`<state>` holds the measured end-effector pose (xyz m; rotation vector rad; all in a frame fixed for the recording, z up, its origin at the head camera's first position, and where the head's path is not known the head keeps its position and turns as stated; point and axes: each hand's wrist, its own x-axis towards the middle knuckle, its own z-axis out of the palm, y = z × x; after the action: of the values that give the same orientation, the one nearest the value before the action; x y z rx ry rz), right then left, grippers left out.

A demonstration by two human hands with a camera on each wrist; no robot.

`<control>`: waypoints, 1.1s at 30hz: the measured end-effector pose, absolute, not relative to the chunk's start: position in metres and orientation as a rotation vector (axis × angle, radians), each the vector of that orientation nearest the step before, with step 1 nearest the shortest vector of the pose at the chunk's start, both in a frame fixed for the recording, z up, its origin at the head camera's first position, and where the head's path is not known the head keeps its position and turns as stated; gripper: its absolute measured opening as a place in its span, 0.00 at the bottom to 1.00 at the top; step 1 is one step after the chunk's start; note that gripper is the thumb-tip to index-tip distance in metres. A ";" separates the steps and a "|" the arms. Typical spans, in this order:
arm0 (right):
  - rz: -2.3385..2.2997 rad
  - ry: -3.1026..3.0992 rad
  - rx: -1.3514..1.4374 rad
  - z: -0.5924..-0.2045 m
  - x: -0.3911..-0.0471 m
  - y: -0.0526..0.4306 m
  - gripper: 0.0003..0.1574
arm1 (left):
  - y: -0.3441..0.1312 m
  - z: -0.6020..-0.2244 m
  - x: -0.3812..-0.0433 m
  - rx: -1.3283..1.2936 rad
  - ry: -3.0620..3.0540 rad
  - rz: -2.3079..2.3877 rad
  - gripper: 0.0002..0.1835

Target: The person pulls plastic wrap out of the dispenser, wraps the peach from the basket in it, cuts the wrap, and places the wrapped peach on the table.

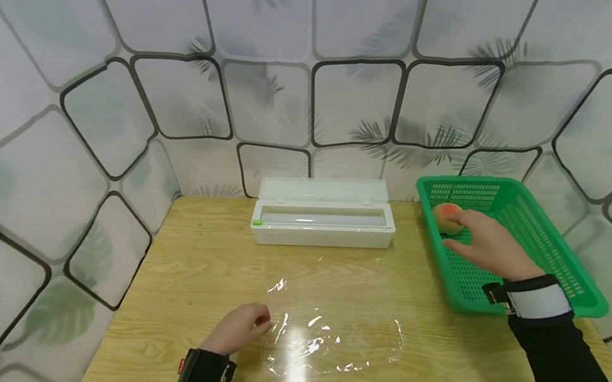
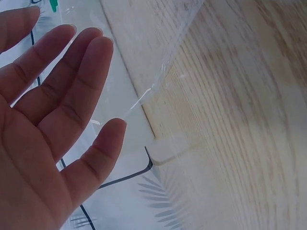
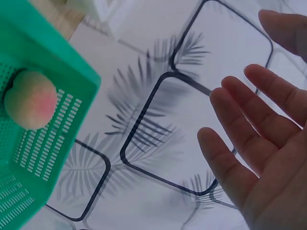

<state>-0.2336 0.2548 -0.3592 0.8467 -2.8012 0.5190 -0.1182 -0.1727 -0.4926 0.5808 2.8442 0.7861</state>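
A peach (image 1: 447, 218) with a pink-red blush lies at the far left end of the green basket (image 1: 559, 273). Over that basket reaches my right hand (image 1: 489, 242), its fingertips overlapping the peach in the head view. The right wrist view shows this hand (image 3: 264, 143) with fingers extended and nothing in them, the peach (image 3: 31, 99) off to one side. A clear sheet of plastic film (image 1: 333, 341) is spread on the table. Beside its left edge is my left hand (image 1: 240, 329), fingers loosely bent and empty; the left wrist view shows the film's edge (image 2: 160, 74) near the fingertips.
A white cling film dispenser (image 1: 323, 238) stands at the back of the wooden table (image 1: 195, 254) with its lid raised. A small green piece (image 1: 257, 222) sits at its left front. The patterned wall covering (image 1: 363, 102) rises right behind the table.
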 end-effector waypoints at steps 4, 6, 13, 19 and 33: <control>0.490 -2.843 0.810 -0.354 -0.254 0.259 0.25 | -0.174 -0.494 -0.117 0.554 2.847 0.810 0.04; 0.487 -2.873 0.788 -0.353 -0.265 0.260 0.27 | -0.175 -0.495 -0.116 0.541 2.849 0.821 0.04; 0.414 -2.990 0.727 -0.358 -0.302 0.272 0.29 | -0.180 -0.498 -0.114 0.493 2.842 0.826 0.05; 0.382 -3.067 0.659 -0.372 -0.324 0.284 0.32 | -0.180 -0.495 -0.116 0.489 2.861 0.827 0.05; 0.335 -3.174 0.575 -0.432 -0.336 0.302 0.33 | -0.180 -0.498 -0.119 0.436 2.844 0.826 0.05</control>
<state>-0.3364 0.3018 -0.4316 0.5748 -3.1736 0.3352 -0.1187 -0.1805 -0.4977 0.4355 2.8444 0.8260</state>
